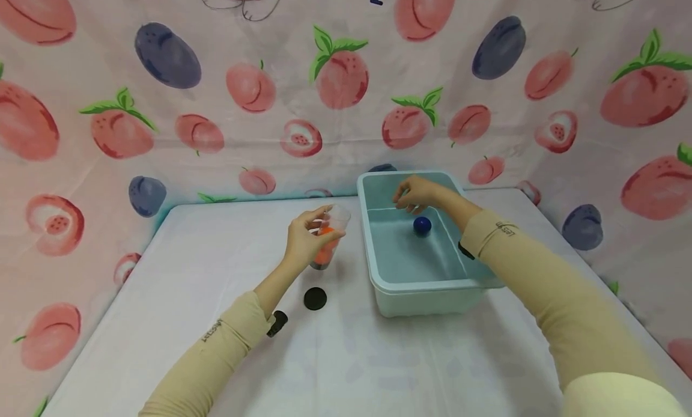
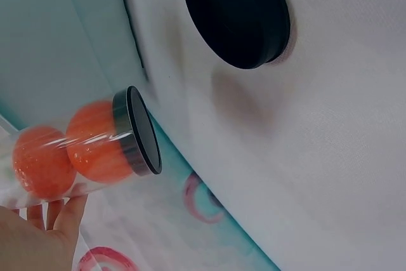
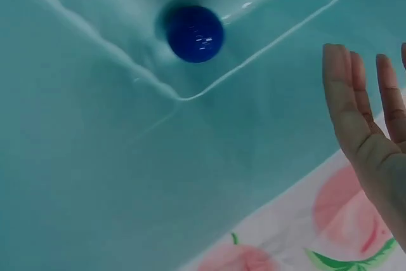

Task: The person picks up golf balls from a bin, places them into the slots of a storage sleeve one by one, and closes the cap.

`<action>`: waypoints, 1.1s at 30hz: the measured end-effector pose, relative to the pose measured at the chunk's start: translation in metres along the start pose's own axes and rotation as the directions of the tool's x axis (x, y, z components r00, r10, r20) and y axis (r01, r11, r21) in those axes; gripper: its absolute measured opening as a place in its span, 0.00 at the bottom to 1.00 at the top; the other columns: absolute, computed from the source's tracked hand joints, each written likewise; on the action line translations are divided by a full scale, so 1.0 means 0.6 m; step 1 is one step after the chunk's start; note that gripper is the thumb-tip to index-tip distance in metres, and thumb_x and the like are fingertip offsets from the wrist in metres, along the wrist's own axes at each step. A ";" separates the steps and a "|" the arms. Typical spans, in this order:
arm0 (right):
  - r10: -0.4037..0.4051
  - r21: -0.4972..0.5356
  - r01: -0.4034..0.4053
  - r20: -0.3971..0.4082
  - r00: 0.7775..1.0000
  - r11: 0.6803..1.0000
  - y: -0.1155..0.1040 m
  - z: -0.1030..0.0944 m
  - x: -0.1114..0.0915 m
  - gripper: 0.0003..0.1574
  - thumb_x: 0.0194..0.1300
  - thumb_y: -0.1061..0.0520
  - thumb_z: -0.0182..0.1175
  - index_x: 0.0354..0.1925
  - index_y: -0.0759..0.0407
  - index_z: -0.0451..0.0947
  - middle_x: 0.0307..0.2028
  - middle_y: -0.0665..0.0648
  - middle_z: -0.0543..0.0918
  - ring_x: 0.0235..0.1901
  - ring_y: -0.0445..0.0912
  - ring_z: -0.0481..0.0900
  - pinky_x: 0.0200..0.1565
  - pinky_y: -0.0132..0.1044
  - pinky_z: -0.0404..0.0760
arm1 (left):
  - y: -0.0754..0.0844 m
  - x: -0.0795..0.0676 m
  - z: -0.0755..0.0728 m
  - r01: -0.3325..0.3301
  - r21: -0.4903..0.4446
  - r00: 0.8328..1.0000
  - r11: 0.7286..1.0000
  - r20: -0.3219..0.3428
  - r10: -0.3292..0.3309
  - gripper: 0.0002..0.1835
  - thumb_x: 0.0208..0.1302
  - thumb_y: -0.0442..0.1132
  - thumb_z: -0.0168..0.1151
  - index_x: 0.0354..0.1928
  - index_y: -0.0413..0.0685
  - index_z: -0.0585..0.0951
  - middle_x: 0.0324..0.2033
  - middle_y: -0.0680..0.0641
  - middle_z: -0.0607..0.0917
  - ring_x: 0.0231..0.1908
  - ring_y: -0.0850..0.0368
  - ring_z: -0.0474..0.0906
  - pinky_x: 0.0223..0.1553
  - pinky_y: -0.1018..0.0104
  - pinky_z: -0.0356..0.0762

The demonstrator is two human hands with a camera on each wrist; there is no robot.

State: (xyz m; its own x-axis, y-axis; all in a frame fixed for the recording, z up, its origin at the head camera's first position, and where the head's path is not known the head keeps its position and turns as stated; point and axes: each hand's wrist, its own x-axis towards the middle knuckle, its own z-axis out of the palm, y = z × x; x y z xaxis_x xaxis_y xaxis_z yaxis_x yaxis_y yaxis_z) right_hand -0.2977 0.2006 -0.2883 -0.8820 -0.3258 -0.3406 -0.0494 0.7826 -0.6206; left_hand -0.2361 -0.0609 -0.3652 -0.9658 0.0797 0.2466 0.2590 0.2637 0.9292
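Note:
My left hand (image 1: 304, 238) grips a clear cylindrical tube (image 1: 337, 217) above the white table, its upper end uncovered. Two orange balls (image 2: 98, 141) sit one on the other inside it, over a black bottom cap (image 2: 144, 132). Below the tube a round black lid (image 1: 315, 298) lies on the table. Over the light blue basin (image 1: 427, 288), my right hand (image 1: 417, 193) hovers with relaxed fingers and nothing in them. A dark blue ball (image 1: 422, 226) rests on the basin floor, just below that hand; in the right wrist view it is apart from the fingertips (image 3: 334, 55).
The basin's raised walls stand on the right half of the table (image 1: 216, 243), to the right of the tube. A fruit-printed cloth (image 1: 335, 134) hangs behind the table's far edge and along its sides.

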 end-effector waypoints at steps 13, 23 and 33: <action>0.165 -0.174 -0.173 -0.061 0.984 0.969 0.041 0.001 0.033 0.13 0.61 0.63 0.57 0.43 0.71 0.74 0.29 0.56 0.73 0.34 0.50 0.75 0.48 0.49 0.81 | 0.000 -0.003 -0.006 0.017 -0.002 1.000 1.000 0.019 -0.017 0.29 0.46 0.34 0.75 0.55 0.47 0.80 0.46 0.36 0.80 0.46 0.43 0.80 0.48 0.55 0.80; 0.229 -0.223 -0.237 -0.062 0.971 0.946 0.130 -0.006 0.125 0.15 0.54 0.60 0.64 0.42 0.64 0.78 0.42 0.65 0.77 0.41 0.57 0.77 0.39 0.47 0.83 | -0.001 -0.005 -0.012 0.017 0.003 1.000 1.000 0.017 -0.017 0.30 0.46 0.33 0.75 0.55 0.45 0.80 0.47 0.35 0.80 0.46 0.42 0.80 0.48 0.53 0.80; 0.233 -0.345 -0.258 -0.114 0.966 0.903 0.082 0.030 0.077 0.21 0.56 0.69 0.60 0.50 0.74 0.74 0.50 0.71 0.77 0.47 0.60 0.77 0.44 0.44 0.82 | -0.005 -0.005 -0.016 0.015 0.011 1.000 1.000 0.018 -0.015 0.30 0.46 0.33 0.74 0.56 0.46 0.79 0.46 0.37 0.81 0.46 0.43 0.80 0.51 0.55 0.79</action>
State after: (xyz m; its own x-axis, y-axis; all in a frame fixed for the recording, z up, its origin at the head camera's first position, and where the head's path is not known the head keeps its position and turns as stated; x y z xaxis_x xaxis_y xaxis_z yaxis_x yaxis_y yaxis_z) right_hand -0.3323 0.2146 -0.3471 -0.9167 -0.0723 -0.3929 0.0213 0.9732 -0.2288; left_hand -0.2338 -0.0714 -0.3661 -0.9692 0.0935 0.2277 0.2450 0.2752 0.9296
